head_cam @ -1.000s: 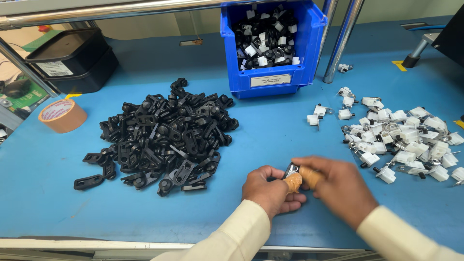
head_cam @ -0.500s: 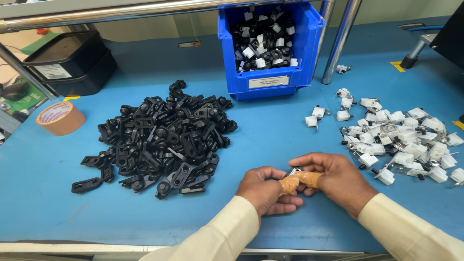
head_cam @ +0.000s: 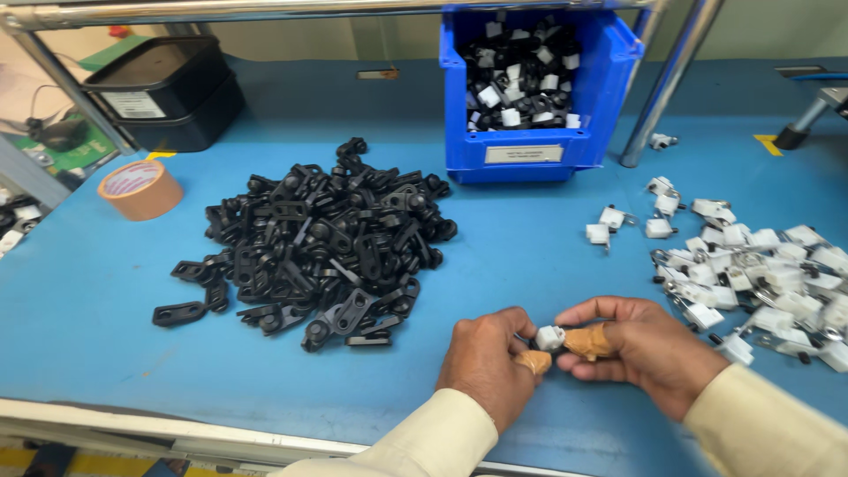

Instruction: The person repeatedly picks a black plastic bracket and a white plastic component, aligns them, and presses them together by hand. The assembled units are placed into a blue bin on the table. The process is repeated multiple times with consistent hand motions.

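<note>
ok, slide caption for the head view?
Both hands, left hand and right hand, pinch a small white clip between black and white piles.

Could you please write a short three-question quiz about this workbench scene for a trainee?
1. True or false: the left hand and right hand hold a small white part between them.
2. What colour is the bin behind the pile of black parts?
3. The tape roll lies at the bench's: A) left, B) right?

Key: 1 true; 2 blue; 3 A.
</note>
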